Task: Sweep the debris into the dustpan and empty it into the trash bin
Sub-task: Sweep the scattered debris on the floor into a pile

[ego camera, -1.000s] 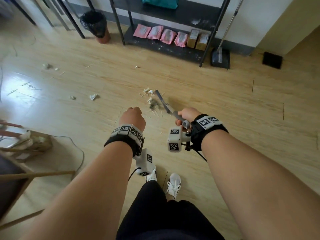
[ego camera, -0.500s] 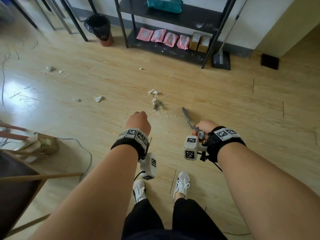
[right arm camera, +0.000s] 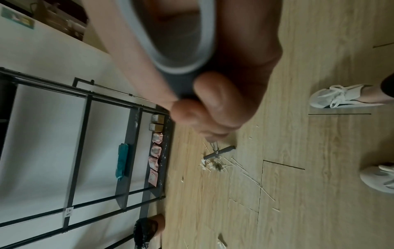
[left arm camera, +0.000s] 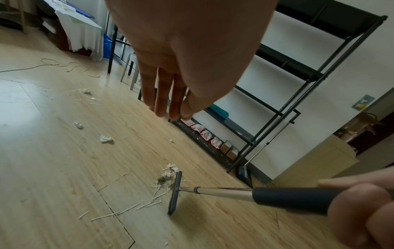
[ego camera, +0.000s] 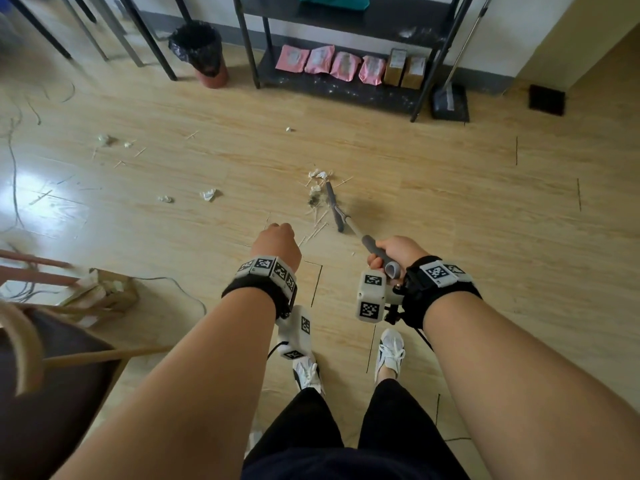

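Observation:
My right hand (ego camera: 394,249) grips the grey sleeve of a broom handle (left arm camera: 294,198). The narrow grey broom head (ego camera: 334,211) rests on the wooden floor, against the right side of a small debris pile (ego camera: 317,188) of paper scraps and thin sticks. My left hand (ego camera: 277,244) hangs free left of the pile, its fingers (left arm camera: 168,94) relaxed and holding nothing. More paper scraps (ego camera: 209,194) and sticks lie scattered to the left. The dustpan (ego camera: 449,102) stands against the wall by the shelf. The trash bin (ego camera: 201,50), lined with a black bag, stands at the back left.
A black metal shelf rack (ego camera: 346,74) with pink packets lines the far wall. A wooden chair (ego camera: 52,358), a brown paper bag (ego camera: 100,296) and a cable (ego camera: 173,282) lie at my left. My white shoes (ego camera: 391,355) are just behind the hands.
The broom head drew back to the right of the pile half a second ago and now sits against the pile again. My left hand stays free.

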`<state>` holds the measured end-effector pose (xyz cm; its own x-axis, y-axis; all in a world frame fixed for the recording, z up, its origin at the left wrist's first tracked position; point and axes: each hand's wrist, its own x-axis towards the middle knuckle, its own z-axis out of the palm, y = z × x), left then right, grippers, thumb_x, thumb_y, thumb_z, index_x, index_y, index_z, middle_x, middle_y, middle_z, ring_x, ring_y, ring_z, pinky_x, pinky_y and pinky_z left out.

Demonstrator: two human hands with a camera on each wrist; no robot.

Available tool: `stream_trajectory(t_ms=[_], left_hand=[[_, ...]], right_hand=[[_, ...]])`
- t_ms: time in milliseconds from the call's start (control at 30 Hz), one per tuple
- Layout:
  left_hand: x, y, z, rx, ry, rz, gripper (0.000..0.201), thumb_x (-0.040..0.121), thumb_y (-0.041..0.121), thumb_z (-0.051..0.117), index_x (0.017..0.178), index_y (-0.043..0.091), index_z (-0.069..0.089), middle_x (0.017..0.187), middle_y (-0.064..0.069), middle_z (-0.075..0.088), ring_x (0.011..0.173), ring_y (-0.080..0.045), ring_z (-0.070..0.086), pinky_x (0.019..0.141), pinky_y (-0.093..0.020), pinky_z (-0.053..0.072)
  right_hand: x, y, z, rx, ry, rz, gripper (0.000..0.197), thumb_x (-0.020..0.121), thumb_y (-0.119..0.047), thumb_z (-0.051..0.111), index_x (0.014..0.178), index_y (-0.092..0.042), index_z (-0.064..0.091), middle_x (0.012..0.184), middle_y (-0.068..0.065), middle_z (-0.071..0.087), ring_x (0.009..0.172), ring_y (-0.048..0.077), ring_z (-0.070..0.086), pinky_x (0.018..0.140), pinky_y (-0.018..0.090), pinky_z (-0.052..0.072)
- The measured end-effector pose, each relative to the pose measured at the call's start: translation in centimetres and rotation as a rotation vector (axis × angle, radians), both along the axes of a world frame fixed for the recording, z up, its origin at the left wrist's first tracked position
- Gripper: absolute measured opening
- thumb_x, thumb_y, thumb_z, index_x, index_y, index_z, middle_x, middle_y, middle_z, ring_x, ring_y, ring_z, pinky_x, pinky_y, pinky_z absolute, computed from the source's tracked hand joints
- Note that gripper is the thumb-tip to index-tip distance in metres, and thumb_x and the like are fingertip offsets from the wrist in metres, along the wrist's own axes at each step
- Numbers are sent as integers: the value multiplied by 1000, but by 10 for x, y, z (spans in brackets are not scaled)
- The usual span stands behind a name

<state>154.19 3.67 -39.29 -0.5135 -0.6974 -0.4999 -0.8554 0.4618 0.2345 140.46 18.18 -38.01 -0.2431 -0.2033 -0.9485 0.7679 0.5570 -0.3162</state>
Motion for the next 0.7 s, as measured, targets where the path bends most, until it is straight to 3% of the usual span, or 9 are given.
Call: stream_trajectory(t_ms=[267, 367, 467, 600, 700], left_hand=[[-8, 3, 4, 0, 42, -103, 42, 89, 1, 42, 129, 10, 53, 128, -9, 52, 113, -27, 54, 96, -39, 47], [-9, 12, 0, 18, 39, -144, 42, 90, 1, 41, 129, 10, 53, 128, -10, 52, 113, -27, 53, 96, -38, 46], [-10, 20, -2, 31, 38, -157, 41, 91, 1, 42, 129, 10, 53, 127, -10, 52, 113, -27, 53, 96, -38, 47], [-5, 27, -3, 34, 17, -152, 41, 90, 1, 42, 129, 10, 52, 127, -10, 52, 113, -27, 54, 95, -37, 47], [-2, 29, -1, 25, 3, -133, 41, 90, 0, 42, 129, 10, 53, 128, -10, 51, 114, -28, 53, 96, -39, 47]], right_hand=[[7, 24, 15, 112, 79, -66, 32, 103, -22, 34, 77, -6, 42, 67, 7, 45, 25, 15, 45, 31, 12, 37], [8, 44, 10, 169, 158, -46, 29, 103, -17, 32, 76, -9, 40, 73, 5, 45, 46, 14, 51, 30, 11, 38], [9, 55, 14, 228, 193, -15, 28, 104, -13, 30, 79, -6, 39, 70, 9, 43, 23, 14, 49, 28, 8, 32], [20, 54, 20, 177, 301, 157, 39, 104, -4, 30, 66, -15, 34, 71, -1, 37, 21, -9, 41, 30, 5, 34], [19, 44, 30, 128, 320, 280, 39, 103, -4, 32, 65, -13, 36, 61, 2, 43, 23, 1, 45, 27, 10, 32]])
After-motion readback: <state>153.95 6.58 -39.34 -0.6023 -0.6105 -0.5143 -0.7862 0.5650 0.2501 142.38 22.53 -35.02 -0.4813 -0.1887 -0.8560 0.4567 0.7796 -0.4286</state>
